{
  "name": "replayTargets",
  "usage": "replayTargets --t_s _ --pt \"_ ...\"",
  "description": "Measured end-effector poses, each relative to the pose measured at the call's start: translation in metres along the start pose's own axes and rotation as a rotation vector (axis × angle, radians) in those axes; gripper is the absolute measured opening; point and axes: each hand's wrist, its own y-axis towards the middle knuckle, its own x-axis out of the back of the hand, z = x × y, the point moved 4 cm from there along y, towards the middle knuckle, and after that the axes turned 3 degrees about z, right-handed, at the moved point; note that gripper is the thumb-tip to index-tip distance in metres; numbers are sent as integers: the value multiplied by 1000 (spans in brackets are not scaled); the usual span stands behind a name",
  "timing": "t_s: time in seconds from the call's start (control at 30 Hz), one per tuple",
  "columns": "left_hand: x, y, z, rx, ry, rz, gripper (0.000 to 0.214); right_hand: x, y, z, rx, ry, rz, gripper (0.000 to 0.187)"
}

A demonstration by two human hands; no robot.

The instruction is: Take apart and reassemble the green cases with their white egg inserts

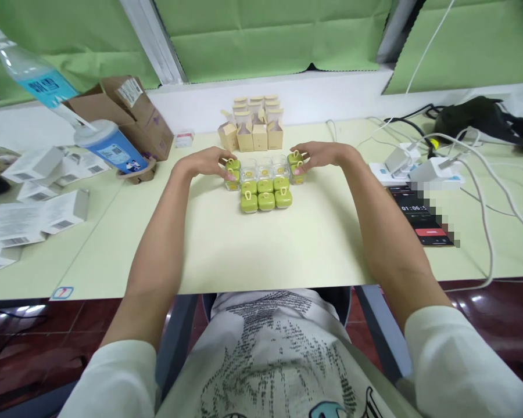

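A cluster of small green cases (pixel 265 194) with yellow loops sits mid-table, in front of a row of clear plastic boxes (pixel 265 168). My left hand (pixel 210 162) pinches a green case (pixel 232 165) stacked at the cluster's left end. At the right end, my right hand (pixel 320 154) has its fingers closed on another green case (pixel 295 158). Behind them stands a group of small tan cardboard boxes (pixel 255 125), several with flaps up.
An open brown carton (pixel 131 110), a blue-labelled tub (pixel 113 148) and a water bottle (pixel 35 75) are at left, above scattered white leaflets (pixel 30 203). At right lie a phone (pixel 421 215), a power strip (pixel 401 165), white cables and a black bag (pixel 479 119).
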Motion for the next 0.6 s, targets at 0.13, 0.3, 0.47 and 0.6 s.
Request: replayTargets --t_s 0.13,0.3,0.47,0.6 --pt "0 9 8 1 -14 -24 115 -2 11 -11 33 41 0 81" --pt "1 15 13 -6 35 -29 114 -3 17 -22 20 59 -34 81" --pt "2 8 7 -17 88 13 116 -2 5 -17 23 20 -5 107" --pt "3 2 2 -54 83 6 131 6 2 -10 50 -67 -55 142"
